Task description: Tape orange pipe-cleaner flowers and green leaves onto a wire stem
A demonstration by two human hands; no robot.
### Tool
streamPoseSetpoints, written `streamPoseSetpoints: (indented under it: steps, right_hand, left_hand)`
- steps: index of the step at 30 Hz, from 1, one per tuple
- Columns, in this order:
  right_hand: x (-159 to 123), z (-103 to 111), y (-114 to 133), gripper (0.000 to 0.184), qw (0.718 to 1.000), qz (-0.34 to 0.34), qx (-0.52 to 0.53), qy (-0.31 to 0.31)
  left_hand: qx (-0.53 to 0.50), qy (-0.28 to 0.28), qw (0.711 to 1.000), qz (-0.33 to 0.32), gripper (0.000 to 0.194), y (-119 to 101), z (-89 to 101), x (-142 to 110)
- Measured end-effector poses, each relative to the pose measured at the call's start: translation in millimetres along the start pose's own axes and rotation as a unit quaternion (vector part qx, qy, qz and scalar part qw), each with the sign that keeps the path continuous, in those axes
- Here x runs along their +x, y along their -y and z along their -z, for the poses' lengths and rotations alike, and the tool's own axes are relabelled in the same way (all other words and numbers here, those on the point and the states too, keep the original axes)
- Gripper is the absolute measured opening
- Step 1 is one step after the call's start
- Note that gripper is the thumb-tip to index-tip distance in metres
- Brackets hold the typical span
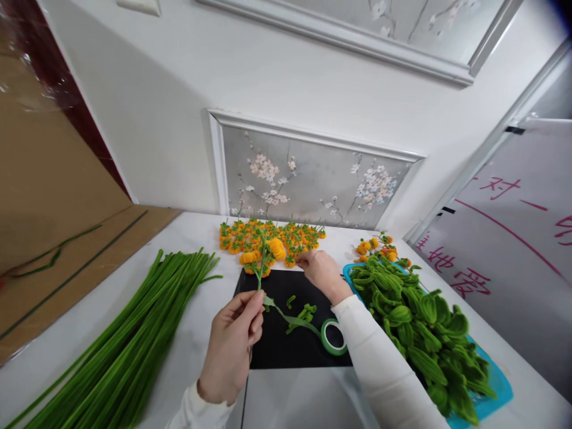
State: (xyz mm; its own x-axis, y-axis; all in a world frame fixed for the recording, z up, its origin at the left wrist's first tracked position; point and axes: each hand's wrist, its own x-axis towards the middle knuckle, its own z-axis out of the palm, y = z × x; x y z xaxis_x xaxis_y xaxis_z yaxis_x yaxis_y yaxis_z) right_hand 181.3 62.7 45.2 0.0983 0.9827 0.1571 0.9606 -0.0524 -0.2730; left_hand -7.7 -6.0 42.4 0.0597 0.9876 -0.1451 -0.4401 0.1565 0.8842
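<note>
My left hand pinches an upright green stem that carries several small orange chenille pumpkins near its top. Green floral tape runs from the stem at my left fingers to its roll on the black mat. My right hand reaches over the mat's far edge with thumb and fingers pinched together. Its fingertips are beside a small orange pumpkin at the front of a pile of pumpkins with green tops. Whatever sits between those fingertips is too small to tell.
Long green chenille stems lie on the left. Short curled green pieces rest on the black mat. A blue basket of green chenille leaves stands right, with more orange pieces behind it. The panelled wall closes the back.
</note>
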Motion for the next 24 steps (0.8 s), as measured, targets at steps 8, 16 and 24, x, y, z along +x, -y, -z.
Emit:
streamPoseSetpoints:
  steps: [8, 16, 24]
  right_hand:
    - [-7.1, 4.9, 1.1, 0.016, 0.987, 0.088, 0.03, 0.132]
    - [-23.6, -19.0, -0.5, 0.013, 0.977, 0.131, 0.086, 0.145]
    - [-66.0, 10.6, 17.5, 0.023, 0.938, 0.152, 0.285, -0.128]
  left_hand:
    - [-0.027, -0.005, 1.0, -0.001, 0.022, 1.3, 0.3, 2.5]
    - [-0.036, 0.022, 0.999, 0.02, 0.023, 0.5, 0.1, 1.4]
    - [-0.012, 0.049, 0.998, 0.034, 0.023, 0.2, -1.6, -4.9]
